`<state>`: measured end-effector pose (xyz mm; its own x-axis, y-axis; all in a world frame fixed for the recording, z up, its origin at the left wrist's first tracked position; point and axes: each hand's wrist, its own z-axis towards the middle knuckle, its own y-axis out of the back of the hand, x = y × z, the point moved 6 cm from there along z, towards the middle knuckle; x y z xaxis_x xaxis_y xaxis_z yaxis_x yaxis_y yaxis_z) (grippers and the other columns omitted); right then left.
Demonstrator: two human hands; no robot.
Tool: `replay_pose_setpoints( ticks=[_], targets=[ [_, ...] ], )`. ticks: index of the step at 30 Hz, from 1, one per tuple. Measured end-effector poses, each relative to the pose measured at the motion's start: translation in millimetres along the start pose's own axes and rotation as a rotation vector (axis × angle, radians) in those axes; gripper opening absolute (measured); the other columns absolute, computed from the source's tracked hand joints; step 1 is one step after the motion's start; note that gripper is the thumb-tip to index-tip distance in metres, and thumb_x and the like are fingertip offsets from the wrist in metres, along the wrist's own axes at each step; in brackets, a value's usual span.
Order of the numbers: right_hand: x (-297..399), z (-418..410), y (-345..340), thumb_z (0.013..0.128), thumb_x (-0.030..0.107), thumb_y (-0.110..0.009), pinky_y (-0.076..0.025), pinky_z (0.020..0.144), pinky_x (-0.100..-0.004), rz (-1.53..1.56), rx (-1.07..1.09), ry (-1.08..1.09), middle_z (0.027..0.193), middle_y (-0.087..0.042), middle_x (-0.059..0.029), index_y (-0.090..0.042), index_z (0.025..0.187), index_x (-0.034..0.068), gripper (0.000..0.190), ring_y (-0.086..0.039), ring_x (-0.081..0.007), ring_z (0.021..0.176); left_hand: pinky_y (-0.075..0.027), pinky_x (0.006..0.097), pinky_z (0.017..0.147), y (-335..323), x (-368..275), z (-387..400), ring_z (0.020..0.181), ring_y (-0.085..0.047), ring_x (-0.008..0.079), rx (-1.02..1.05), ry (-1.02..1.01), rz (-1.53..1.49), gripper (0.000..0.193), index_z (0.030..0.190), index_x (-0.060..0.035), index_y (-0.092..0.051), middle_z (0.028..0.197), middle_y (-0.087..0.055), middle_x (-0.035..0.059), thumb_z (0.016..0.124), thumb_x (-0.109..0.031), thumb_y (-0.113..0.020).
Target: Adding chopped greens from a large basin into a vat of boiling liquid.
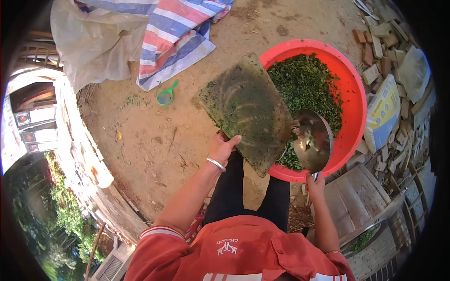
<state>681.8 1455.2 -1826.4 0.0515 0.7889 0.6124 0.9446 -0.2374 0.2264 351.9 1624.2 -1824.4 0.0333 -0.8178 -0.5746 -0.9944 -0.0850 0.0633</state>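
My left hand (224, 150), with a silver bangle at the wrist, grips the near edge of a worn cutting board (246, 116). The board is tilted, and bits of green cling to its damp, dark face. Its right corner reaches over a large red plastic basin (353, 102). Finely chopped greens (306, 80) fill much of the basin. In my right hand (315, 186) is the handle of a large metal ladle (314, 144). The ladle's bowl is over the basin, close to the board's right corner; I cannot tell whether they touch.
A small green plastic scoop (166, 97) lies on the dirt ground. Striped tarpaulin (175, 31) and clear plastic sheeting (98, 42) spread beyond it. On the right are broken bricks (378, 45), a yellow-and-blue sack (383, 112) and a wooden panel (355, 196).
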Motion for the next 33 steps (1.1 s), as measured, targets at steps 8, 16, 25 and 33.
replay_pose_setpoints(
  ticks=[8, 16, 25, 33],
  targets=[
    [4, 10, -35, 0.084, 0.021, -0.055, -0.039, 0.035, -0.0262, 0.199, 0.08, -0.202, 0.062, -0.048, -0.003, -0.044, 0.091, 0.008, 0.018, -0.046, -0.0118, 0.042, -0.052, 0.0367, 0.08, 68, -36, 4, 0.088, -0.063, 0.0235, 0.165, 0.084, -0.302, 0.03, 0.11, -0.0003, -0.051, 0.1, -0.062, 0.0112, 0.082, -0.007, -0.059],
    [12, -8, -48, 0.084, 0.02, -0.052, -0.039, 0.037, -0.0255, 0.206, 0.055, -0.41, 0.065, -0.046, -0.0022, -0.044, 0.093, 0.008, 0.017, -0.046, -0.0106, 0.045, -0.052, 0.0381, 0.079, 59, 9, -9, 0.088, -0.062, 0.0237, 0.131, 0.235, -0.666, 0.035, 0.113, -0.004, -0.047, 0.102, -0.061, 0.0092, 0.081, -0.005, -0.06],
    [-10, -6, -84, 0.085, 0.02, -0.055, -0.04, 0.036, -0.0269, -0.065, 0.081, -0.297, 0.063, -0.05, -0.0036, -0.046, 0.09, 0.006, 0.018, -0.047, -0.0115, 0.043, -0.051, 0.0368, 0.081, 184, 31, 27, 0.089, -0.062, 0.0226, -0.072, 0.181, -0.736, 0.027, 0.109, 0.0004, -0.051, 0.1, -0.062, 0.01, 0.083, -0.005, -0.057],
    [-34, 32, -122, 0.084, 0.018, -0.057, -0.042, 0.037, -0.0289, -0.17, 0.085, -0.359, 0.063, -0.052, -0.0053, -0.048, 0.087, 0.005, 0.016, -0.049, -0.0133, 0.043, -0.049, 0.0391, 0.086, 272, 48, 120, 0.091, -0.057, 0.0272, -0.401, 0.202, -0.821, 0.024, 0.104, 0.0038, -0.048, 0.104, -0.053, 0.0156, 0.082, -0.002, -0.057]
  ],
)
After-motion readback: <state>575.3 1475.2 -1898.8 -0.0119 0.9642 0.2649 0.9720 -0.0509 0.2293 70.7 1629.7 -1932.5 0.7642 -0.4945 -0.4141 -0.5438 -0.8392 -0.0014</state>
